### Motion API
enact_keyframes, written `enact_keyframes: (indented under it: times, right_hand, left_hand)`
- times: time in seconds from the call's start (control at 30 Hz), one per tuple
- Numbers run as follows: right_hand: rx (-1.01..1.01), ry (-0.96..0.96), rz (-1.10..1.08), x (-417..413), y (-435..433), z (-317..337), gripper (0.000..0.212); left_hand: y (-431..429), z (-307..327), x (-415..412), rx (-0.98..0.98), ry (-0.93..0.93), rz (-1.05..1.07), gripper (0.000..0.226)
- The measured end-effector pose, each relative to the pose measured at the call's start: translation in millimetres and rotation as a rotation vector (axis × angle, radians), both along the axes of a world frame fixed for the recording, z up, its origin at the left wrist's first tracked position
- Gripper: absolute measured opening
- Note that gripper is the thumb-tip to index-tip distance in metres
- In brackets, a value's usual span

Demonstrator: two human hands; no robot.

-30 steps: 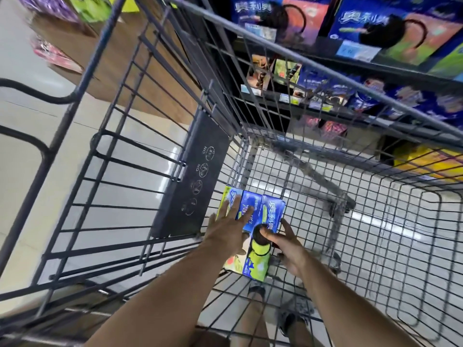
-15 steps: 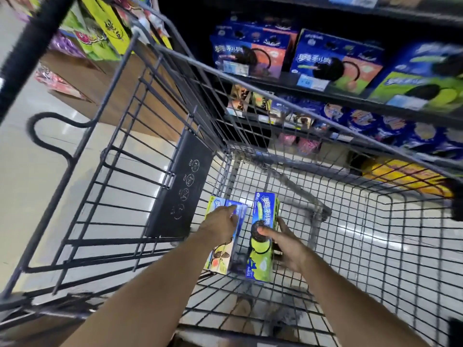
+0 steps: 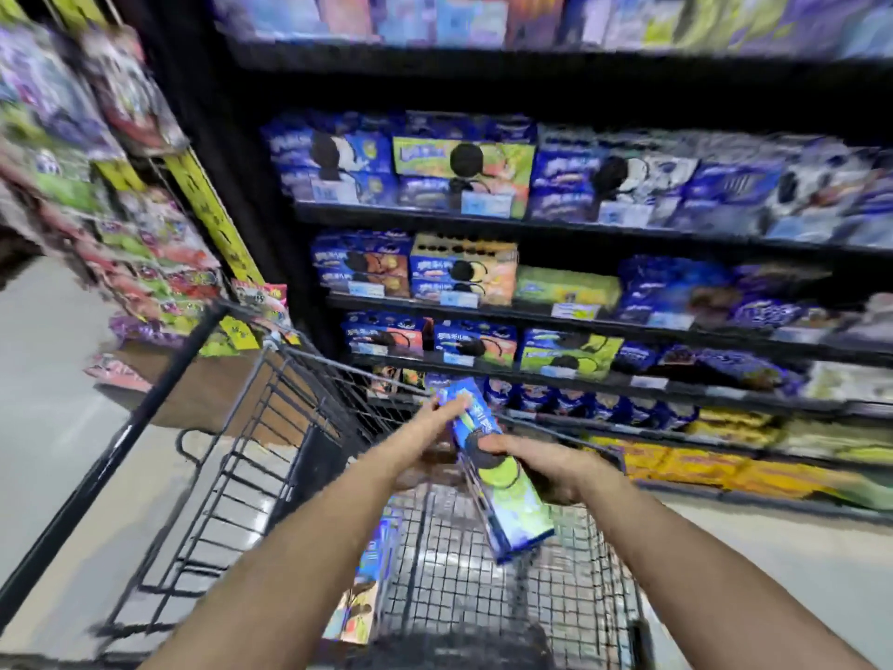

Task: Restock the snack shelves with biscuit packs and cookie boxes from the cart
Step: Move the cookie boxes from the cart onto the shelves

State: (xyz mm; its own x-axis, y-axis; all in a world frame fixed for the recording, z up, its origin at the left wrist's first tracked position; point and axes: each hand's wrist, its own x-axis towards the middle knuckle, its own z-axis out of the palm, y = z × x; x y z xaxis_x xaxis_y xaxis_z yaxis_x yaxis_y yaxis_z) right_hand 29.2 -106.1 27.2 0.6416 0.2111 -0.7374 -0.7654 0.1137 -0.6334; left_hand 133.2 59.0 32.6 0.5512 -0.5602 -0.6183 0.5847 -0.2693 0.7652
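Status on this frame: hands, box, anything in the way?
Right hand grips cookie box. Left hand on its upper end, grip blurred. Box tilted above cart; second box inside. Only cart's wire side before shelves.

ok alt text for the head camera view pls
A right hand grips a blue-and-green cookie box above a wire cart, with the left hand touching the box's upper end. Behind are blurred shelves of similar boxes, and another box sits inside the cart.
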Motion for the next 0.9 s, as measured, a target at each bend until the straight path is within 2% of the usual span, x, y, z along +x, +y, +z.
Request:
enact_keyframes:
  times: [0.07,0.13,0.2,0.3,0.43,0.53,0.6,0.7,0.77,0.83,0.9]
  right_hand:
    - [-0.016,-0.031,0.018,-6,-14,38,0.056]
    - [-0.071,-0.078,0.010,-12,-27,75,0.053]
    - [-0.118,-0.127,-0.051,-19,-42,106,0.051]
    - [-0.216,-0.193,-0.171,-29,-71,142,0.062]
    - [-0.079,-0.169,-0.350,-40,-106,168,0.060]
    - [-0.029,-0.263,-0.519,-42,-118,184,0.062]
    - [-0.032,-0.316,-0.629,-42,-122,199,0.066]
    - [-0.082,-0.429,-0.733,-42,-137,220,0.081]
    - [-0.163,-0.527,-0.779,-42,-150,236,0.087]
    - [-0.240,-0.615,-0.818,-41,-166,253,0.092]
    - [-0.286,-0.677,-0.853,-40,-180,271,0.085]
  left_hand:
    - [-7,32,-5,-0.058,-0.002,-0.039,0.042]
    - [-16,61,-6,-0.051,-0.074,-0.014,0.050]
    - [-30,89,-6,-0.081,-0.086,0.092,0.049]
    - [-54,126,-8,-0.144,-0.102,0.287,0.042]
    - [-80,168,-3,-0.237,-0.162,0.490,0.057]
    - [-99,192,0,-0.320,-0.208,0.583,0.066]
    - [-110,207,-1,-0.333,-0.312,0.573,0.074]
    - [-121,224,2,-0.189,-0.595,0.461,0.102]
    - [-126,238,7,-0.127,-0.734,0.347,0.109]
    - [-131,254,15,-0.120,-0.833,0.228,0.097]
    - [-138,266,25,-0.102,-1.001,0.129,0.067]
